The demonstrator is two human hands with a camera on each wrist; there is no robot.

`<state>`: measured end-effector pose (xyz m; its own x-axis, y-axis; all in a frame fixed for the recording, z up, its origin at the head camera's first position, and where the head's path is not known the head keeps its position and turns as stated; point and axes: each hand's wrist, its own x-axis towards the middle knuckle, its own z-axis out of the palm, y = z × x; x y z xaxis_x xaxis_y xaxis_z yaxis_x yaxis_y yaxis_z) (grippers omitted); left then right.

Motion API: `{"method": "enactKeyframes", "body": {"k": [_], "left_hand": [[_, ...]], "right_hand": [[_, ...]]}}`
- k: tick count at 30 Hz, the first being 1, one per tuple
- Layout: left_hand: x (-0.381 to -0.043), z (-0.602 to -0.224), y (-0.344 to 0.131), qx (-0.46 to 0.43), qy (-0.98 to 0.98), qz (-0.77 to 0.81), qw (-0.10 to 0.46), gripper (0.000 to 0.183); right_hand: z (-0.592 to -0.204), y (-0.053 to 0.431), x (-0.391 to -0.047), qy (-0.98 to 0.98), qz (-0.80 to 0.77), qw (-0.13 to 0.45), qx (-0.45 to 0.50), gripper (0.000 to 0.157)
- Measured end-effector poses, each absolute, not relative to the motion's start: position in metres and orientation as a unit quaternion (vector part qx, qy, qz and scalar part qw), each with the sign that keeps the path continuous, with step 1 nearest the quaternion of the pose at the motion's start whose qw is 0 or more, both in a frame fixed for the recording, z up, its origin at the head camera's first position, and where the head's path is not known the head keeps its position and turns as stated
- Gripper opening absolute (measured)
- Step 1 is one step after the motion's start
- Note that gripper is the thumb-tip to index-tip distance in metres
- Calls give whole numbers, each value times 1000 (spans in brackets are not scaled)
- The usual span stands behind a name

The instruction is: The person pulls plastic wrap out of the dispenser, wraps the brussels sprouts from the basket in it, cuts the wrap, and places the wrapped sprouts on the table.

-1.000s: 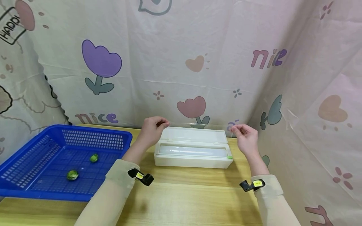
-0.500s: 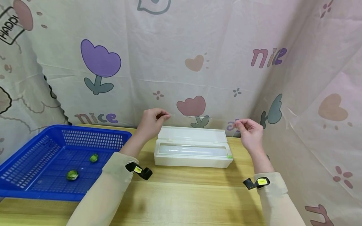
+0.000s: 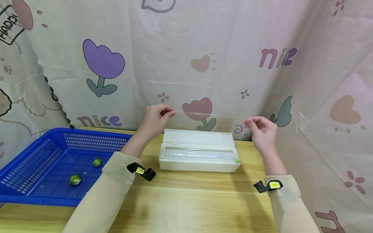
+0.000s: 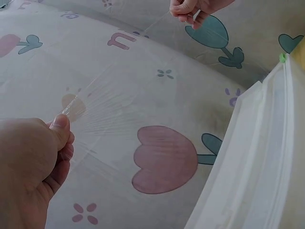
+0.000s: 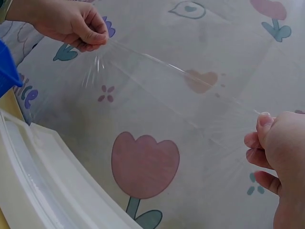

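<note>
A clear sheet of plastic wrap [image 5: 162, 61] stretches between my two raised hands, creased near the fingers. My left hand [image 3: 155, 120] pinches one upper corner between thumb and fingers. At the other corner, my right hand [image 3: 264, 135] pinches the film in the same manner. Below and between them, a white plastic wrap box [image 3: 199, 166] stands on the table with its lid [image 3: 201, 138] tilted back. Inside lies the pale wrap roll [image 3: 201, 155]. A small green slider [image 3: 237, 160] sits at the box's right end. The film's lower part is too transparent to trace fully.
To the left, a blue plastic basket [image 3: 21, 200] holds two Brussels sprouts, one nearer [image 3: 74, 180] and one farther [image 3: 97, 162]. A patterned curtain [image 3: 163, 64] hangs right behind the wooden table [image 3: 186, 207] and along its right side.
Both hands have risen, holding the film higher above the box. The right hand has also moved to the right, widening the gap between the hands. The box and basket stay put.
</note>
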<state>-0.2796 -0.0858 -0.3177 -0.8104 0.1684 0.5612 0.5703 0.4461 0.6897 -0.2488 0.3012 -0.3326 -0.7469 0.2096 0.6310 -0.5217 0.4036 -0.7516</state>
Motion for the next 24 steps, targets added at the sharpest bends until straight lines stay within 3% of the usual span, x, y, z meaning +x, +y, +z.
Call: {"method": "enactKeyframes", "body": {"k": [15, 24], "left_hand": [[-265, -306, -83, -219, -825, -477, 209, 12], [-253, -299, -83, -233, -819, -474, 224, 11]], "right_hand": [[-323, 302, -231, -767, 540, 334, 87, 19], [-320, 306, -219, -752, 539, 357, 124, 7]]}}
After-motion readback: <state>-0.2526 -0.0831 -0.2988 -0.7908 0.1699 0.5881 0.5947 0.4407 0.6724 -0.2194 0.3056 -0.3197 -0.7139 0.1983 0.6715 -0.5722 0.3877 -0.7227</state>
